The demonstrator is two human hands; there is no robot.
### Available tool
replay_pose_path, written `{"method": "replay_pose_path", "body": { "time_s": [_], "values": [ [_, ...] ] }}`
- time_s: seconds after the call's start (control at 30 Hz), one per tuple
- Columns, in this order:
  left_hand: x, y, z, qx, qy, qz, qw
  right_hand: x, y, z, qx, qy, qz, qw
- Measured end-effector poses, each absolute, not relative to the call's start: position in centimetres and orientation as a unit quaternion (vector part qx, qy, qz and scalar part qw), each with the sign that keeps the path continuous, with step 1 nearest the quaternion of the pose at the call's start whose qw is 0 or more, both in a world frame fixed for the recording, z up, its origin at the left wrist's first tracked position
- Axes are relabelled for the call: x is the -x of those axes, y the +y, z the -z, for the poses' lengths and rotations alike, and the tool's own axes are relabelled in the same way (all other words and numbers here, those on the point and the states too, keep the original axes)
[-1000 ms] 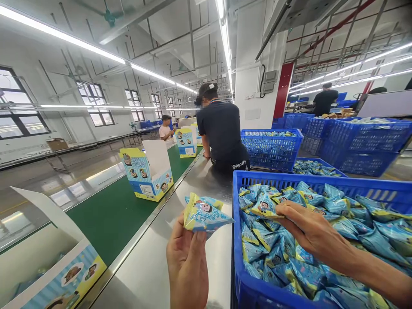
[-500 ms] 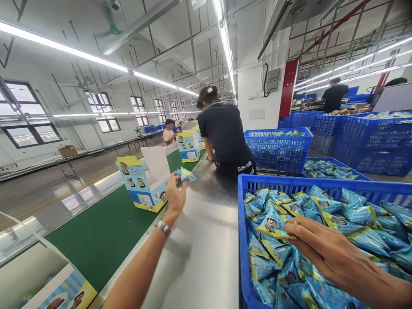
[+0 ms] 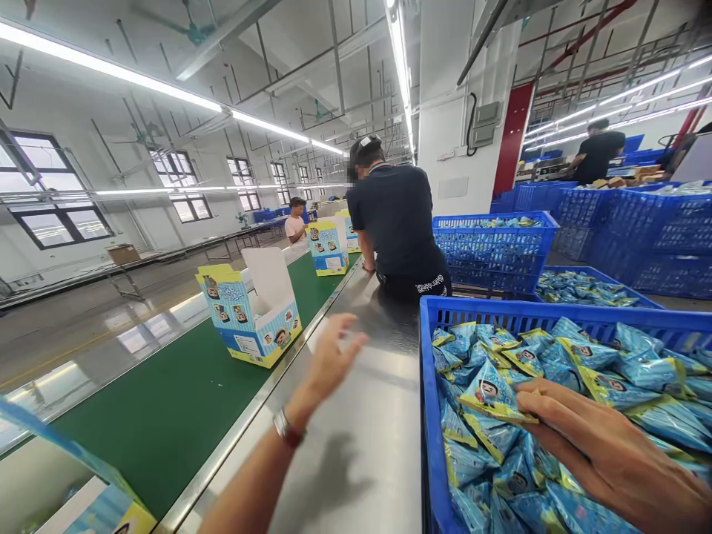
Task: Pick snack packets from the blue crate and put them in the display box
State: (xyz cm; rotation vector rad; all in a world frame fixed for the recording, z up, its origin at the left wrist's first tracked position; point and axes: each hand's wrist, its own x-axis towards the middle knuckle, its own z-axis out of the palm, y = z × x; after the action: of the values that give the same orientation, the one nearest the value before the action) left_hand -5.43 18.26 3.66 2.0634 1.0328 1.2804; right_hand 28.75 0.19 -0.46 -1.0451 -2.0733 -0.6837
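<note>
My left hand point(image 3: 328, 363), a little blurred, hangs over the metal tabletop point(image 3: 378, 415) with its fingers apart and nothing in them. Just beyond it, on the green conveyor belt point(image 3: 183, 393), stands an open carton point(image 3: 259, 337) printed in blue and yellow. My right hand point(image 3: 595, 437) pinches the edge of a blue-and-yellow pyramid-shaped snack packet point(image 3: 486, 393). That packet rests on top of many similar ones in the blue crate point(image 3: 431, 415). The carton's inside is mostly hidden by its front wall.
Another open carton point(image 3: 105, 512) is cut off at the lower left. Farther along the belt stand more cartons point(image 3: 328, 248). A co-worker in a dark shirt point(image 3: 394, 215) leans over the table ahead. Blue crates of packets point(image 3: 492, 252) stand behind my crate.
The packet my left hand held near the carton is out of that hand. The hand has moved right, away from the carton, and opened. My right hand keeps its pinch.
</note>
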Motion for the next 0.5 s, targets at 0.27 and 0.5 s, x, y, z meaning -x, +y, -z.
{"method": "replay_pose_path", "body": {
  "time_s": [0.27, 0.5],
  "values": [
    [-1.9, 1.8, 0.5, -0.719, 0.271, -0.405, 0.497, -26.3, -1.9, -1.7, 0.316, -0.823, 0.311, 0.355],
    [-3.7, 1.9, 1.2, -0.590, 0.210, -0.474, 0.620, -24.3, -2.5, -2.1, 0.257, -0.844, 0.278, 0.380]
  ]
}}
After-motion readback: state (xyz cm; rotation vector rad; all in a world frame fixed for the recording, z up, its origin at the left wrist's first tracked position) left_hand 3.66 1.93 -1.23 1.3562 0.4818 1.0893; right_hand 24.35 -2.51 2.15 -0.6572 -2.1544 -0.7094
